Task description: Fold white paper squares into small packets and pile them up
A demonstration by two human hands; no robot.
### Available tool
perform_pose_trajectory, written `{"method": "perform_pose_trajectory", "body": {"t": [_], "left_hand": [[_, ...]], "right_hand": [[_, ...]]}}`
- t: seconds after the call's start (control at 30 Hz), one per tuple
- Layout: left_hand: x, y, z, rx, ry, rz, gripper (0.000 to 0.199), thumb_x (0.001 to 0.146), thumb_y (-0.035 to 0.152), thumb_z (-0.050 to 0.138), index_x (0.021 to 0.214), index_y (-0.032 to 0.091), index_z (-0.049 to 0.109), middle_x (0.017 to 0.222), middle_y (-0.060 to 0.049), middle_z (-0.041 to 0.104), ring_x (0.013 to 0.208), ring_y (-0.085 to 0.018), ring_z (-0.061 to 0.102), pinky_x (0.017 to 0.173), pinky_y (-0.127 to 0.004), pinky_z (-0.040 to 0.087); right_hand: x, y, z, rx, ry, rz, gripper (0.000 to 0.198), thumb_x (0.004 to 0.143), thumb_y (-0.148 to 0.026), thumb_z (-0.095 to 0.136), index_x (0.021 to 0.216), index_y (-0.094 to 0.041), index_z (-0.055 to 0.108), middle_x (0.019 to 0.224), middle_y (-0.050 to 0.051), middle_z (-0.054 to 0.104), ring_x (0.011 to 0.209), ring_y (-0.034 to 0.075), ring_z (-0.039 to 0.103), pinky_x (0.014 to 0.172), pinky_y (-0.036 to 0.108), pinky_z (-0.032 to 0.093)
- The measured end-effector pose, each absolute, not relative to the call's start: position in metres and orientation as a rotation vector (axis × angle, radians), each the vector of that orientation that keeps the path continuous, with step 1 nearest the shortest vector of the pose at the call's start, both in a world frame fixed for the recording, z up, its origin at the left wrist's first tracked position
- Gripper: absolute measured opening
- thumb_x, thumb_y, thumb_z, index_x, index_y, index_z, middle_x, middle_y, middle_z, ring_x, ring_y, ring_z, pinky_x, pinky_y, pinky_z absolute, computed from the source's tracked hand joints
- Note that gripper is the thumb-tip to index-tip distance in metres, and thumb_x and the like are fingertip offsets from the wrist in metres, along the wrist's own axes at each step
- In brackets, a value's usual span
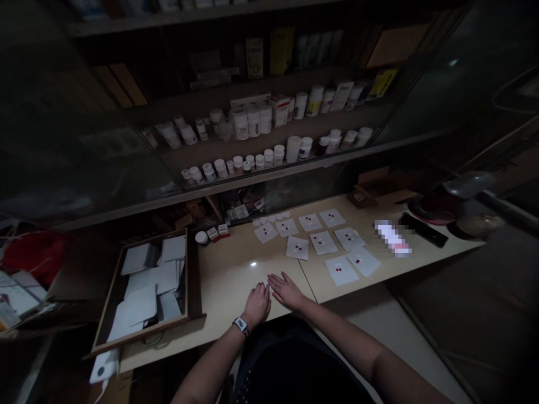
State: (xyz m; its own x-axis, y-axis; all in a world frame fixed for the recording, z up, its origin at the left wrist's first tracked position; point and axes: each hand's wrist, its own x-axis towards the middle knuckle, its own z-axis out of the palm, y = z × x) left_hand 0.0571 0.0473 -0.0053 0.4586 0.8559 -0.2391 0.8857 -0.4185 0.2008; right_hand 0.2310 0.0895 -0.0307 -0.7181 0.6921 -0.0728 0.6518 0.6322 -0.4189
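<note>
Your left hand (257,303) and right hand (288,292) meet at a small white piece (266,284) over the counter (231,269); whether either pinches it, I cannot tell; keep it steady, clear of the red-dotted sheets (323,243).

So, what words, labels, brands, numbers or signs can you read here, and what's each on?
Nothing reads with certainty.
White box above the shelf edge: large letters, perhaps "FBX", too blurred to confirm.
Red-and-white box: print too small.
White bottles: labels too small.
Small boxes on the table: print too blurred.
Wristwatch: display unreadable.
Pixelated patch: unreadable.
Paper squares: no writing visible.
</note>
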Motion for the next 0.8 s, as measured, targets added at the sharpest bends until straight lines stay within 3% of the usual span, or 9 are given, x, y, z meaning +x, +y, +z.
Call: {"method": "perform_pose_trajectory", "body": {"t": [0.17,0.43,0.6,0.8], "left_hand": [[0.053,0.032,-0.015,2.444,1.505,-0.148,0.051,0.088,0.021,0.042,0.138,0.013,0.035,0.142,-0.02,0.037,0.133,-0.031,0.032,0.102,-0.047,0.037],[0.048,0.028,-0.012,2.416,1.466,-0.191,0.054,0.091,0.034,0.045,0.141,0.017,0.035,0.148,-0.02,0.03,0.137,-0.034,0.025,0.103,-0.052,0.033],[0.042,0.028,-0.008,2.394,1.426,-0.137,0.052,0.09,0.03,0.045,0.141,0.023,0.036,0.15,-0.015,0.027,0.138,-0.031,0.024,0.106,-0.051,0.029],[0.044,0.035,-0.006,2.37,1.375,-0.148,0.059,0.09,0.034,0.041,0.143,0.01,0.03,0.148,-0.017,0.031,0.137,-0.028,0.026,0.11,-0.048,0.025]], "right_hand": [[0.245,0.101,-0.025,-0.956,-2.851,0.7,0.052,0.094,-0.033,0.038,0.143,-0.017,0.034,0.146,0.015,0.037,0.137,0.022,0.029,0.112,0.052,0.014],[0.251,0.103,-0.028,-0.859,-2.866,0.718,0.061,0.091,-0.036,0.045,0.146,-0.018,0.027,0.148,0.017,0.031,0.139,0.025,0.024,0.111,0.056,0.01],[0.249,0.104,-0.027,-0.892,-2.841,0.739,0.054,0.094,-0.035,0.039,0.144,-0.018,0.032,0.147,0.015,0.035,0.138,0.022,0.027,0.111,0.052,0.012],[0.241,0.112,-0.019,-0.906,-2.826,0.693,0.041,0.093,-0.026,0.041,0.132,-0.018,0.049,0.138,0.013,0.049,0.129,0.022,0.04,0.109,0.047,0.018]]}}
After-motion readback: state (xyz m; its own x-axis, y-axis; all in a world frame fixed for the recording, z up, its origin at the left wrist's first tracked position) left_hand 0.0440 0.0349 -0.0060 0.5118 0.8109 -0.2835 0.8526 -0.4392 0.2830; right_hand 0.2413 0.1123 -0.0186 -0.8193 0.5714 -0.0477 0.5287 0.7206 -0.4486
